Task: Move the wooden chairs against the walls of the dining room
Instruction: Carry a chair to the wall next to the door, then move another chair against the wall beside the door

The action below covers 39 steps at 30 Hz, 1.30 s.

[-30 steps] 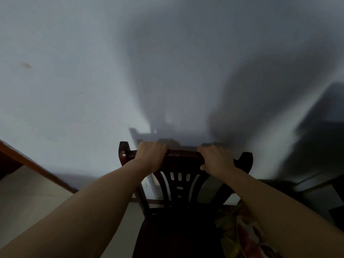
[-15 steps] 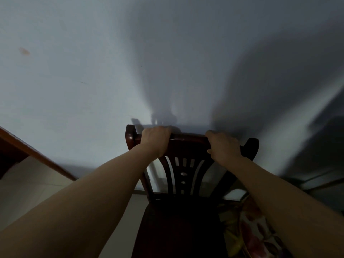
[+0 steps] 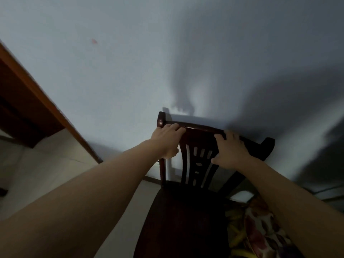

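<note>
Pushing the wooden chair (image 3: 188, 211) toward the wall (image 3: 130, 71) at 12 o'clock.
Left hand (image 3: 165, 141) and right hand (image 3: 230, 151) curl around its top rail; press evenly, squarely.

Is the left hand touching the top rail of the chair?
Touching. The head view shows the left hand with fingers laid over the chair top rail.

I can read no text, label, brand, number or sign anywhere here: not on the wooden chair (image 3: 188, 211), not on the pale wall (image 3: 130, 71) behind it, not on the floral cloth (image 3: 260, 231) at near right.
</note>
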Tool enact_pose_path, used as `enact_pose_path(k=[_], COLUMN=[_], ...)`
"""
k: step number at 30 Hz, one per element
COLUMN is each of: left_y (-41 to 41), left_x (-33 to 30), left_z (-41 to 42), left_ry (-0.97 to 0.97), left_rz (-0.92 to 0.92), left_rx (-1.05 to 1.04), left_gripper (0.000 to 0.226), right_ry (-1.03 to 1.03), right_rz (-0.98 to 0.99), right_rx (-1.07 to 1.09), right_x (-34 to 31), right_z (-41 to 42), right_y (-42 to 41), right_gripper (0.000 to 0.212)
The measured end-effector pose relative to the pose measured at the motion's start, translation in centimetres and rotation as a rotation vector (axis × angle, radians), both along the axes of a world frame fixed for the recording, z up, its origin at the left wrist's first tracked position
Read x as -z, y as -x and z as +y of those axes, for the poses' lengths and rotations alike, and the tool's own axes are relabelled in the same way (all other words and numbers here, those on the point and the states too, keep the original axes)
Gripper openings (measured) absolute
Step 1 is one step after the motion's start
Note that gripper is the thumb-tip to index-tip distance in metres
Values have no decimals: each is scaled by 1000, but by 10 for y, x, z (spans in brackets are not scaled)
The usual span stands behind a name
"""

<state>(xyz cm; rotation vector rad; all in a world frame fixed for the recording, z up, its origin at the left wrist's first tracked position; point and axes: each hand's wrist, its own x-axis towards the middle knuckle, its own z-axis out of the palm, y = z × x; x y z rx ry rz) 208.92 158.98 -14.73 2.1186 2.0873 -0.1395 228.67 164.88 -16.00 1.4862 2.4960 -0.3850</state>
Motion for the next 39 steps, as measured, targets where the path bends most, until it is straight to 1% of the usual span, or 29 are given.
enact_pose_path(k=[6,10,20,23,29,34,39], left_y=[50,101,253,298,379,430,477], left_x=[-28,-44,-66,-65,-71,-72,-71], left_z=[-71,-131,-329,-389,-502,-562,-584], left_ry=[34,46,19,41,74,57,36], left_rz=[-7,-25,-48,-70,-129,-146,-154], left_rx=[-112,-244,-554,-662,-817,-942,-1005], left_gripper=[68,67,72,78,81,80,76], right_ry=[60,49,70,69,61,69,90], right_rz=[7,-2,70,77,60,57,81], right_rx=[-101,-199,-443,-543,-710,-818,-894], right_x=[-23,-43,-76,-82,-85,-88,-87], right_z=[-51,-94,-258,-307,-383,-421,-437], right_y=[51,105,293,341,426,495,566], right_gripper=[81,84,81,82,85,85,88])
